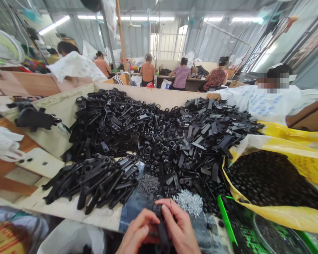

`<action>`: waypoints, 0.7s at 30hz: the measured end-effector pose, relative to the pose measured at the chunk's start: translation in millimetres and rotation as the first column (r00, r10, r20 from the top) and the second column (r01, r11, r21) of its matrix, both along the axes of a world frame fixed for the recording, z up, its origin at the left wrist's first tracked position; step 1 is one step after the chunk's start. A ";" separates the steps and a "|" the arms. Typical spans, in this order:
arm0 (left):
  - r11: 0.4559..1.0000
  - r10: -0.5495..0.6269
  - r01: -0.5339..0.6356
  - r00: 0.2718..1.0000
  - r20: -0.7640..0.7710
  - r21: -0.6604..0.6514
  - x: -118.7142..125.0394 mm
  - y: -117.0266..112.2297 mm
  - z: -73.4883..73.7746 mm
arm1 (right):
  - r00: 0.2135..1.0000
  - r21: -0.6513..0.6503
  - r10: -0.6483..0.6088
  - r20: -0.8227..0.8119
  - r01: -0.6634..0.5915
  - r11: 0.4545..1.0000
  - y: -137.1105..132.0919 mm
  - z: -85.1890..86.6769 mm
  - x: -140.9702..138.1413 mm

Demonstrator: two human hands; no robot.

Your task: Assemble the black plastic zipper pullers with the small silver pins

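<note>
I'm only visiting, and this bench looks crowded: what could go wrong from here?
The right hand, gripping a black part, is close to the small silver pieces; a careless sweep might scatter them, perhaps into the grey pile. The big heap of black pieces behind could slide down onto both piles. The yellow sack gapes open beside the green tray, so a knock might spill its dark round contents there.

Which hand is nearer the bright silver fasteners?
Right: the right hand is just nearside and left of the bright silver fasteners; the left hand sits farther away, to their left.
</note>
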State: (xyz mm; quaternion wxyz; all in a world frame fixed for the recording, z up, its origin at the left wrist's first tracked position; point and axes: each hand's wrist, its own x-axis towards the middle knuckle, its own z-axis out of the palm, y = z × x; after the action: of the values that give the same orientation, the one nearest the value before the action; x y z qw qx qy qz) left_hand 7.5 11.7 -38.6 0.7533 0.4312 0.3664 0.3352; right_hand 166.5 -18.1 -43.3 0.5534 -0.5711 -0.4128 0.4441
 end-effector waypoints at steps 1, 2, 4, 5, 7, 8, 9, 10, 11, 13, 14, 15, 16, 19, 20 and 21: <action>0.998 0.011 -0.008 0.999 0.049 -0.061 2.0 -2.9 -0.9 | 0.998 0.054 -0.005 0.065 0.001 0.999 -3.2 3.6 -0.7; 0.995 0.035 -0.028 0.997 0.069 -0.098 4.1 -4.8 -1.5 | 0.994 0.095 0.001 0.110 -0.012 0.995 -5.2 6.9 -1.3; 0.988 0.088 -0.080 0.994 0.058 -0.135 6.8 -6.1 -2.3 | 0.989 0.134 0.011 0.148 -0.031 0.990 -7.0 10.9 -1.6; 0.984 0.101 -0.091 0.993 0.059 -0.152 7.1 -5.8 -2.8 | 0.987 0.142 -0.003 0.162 -0.020 0.990 -7.4 11.5 -1.2; 0.978 0.115 -0.099 0.990 0.077 -0.184 5.5 -4.7 -4.1 | 0.977 0.161 -0.043 0.208 0.009 0.987 -8.5 11.0 1.1; 0.978 0.116 -0.101 0.991 0.072 -0.183 4.1 -4.1 -4.9 | 0.969 0.170 -0.052 0.241 0.010 0.985 -9.3 10.6 2.8; 0.980 0.113 -0.102 0.992 0.054 -0.171 2.7 -3.8 -5.5 | 0.960 0.175 -0.047 0.277 -0.002 0.985 -10.3 10.5 4.7; 0.983 0.101 -0.096 0.994 0.029 -0.157 1.6 -3.7 -5.8 | 0.949 0.180 -0.031 0.315 -0.028 0.983 -11.4 10.8 6.6; 0.986 0.082 -0.081 0.997 0.000 -0.148 1.0 -3.8 -5.5 | 0.937 0.184 -0.009 0.350 -0.059 0.981 -12.4 11.3 8.4; 0.989 0.039 -0.046 0.998 -0.047 -0.142 1.0 -4.2 -2.8 | 0.908 0.194 0.023 0.419 -0.114 0.974 -13.9 12.8 11.0; 0.990 0.019 -0.028 0.998 -0.065 -0.142 1.4 -4.3 -0.4 | 0.890 0.202 0.032 0.455 -0.138 0.970 -14.2 13.3 11.7; 0.991 -0.005 -0.007 0.996 -0.085 -0.135 1.9 -4.1 2.6 | 0.871 0.211 0.038 0.490 -0.161 0.964 -14.2 13.5 12.1; 0.993 -0.028 0.016 0.994 -0.106 -0.120 2.1 -3.7 5.8 | 0.851 0.222 0.040 0.524 -0.182 0.958 -14.0 13.4 12.3; 0.994 -0.098 0.087 0.981 -0.165 -0.069 1.0 -1.6 13.9 | 0.795 0.266 0.007 0.607 -0.211 0.940 -12.9 12.6 12.2; 0.994 -0.104 0.096 0.978 -0.182 -0.052 0.0 -0.9 15.2 | 0.781 0.281 -0.011 0.624 -0.211 0.936 -12.6 12.7 12.1; 0.994 -0.108 0.102 0.974 -0.197 -0.038 -1.1 -0.4 15.8 | 0.769 0.293 -0.025 0.639 -0.213 0.932 -12.5 13.1 12.1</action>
State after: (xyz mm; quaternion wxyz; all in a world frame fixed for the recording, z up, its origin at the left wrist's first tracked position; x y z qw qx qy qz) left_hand 6.4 11.3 -22.9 0.7354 0.4710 0.4210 0.2452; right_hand 178.6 -30.6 -30.2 0.4508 -0.5577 -0.6751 0.1732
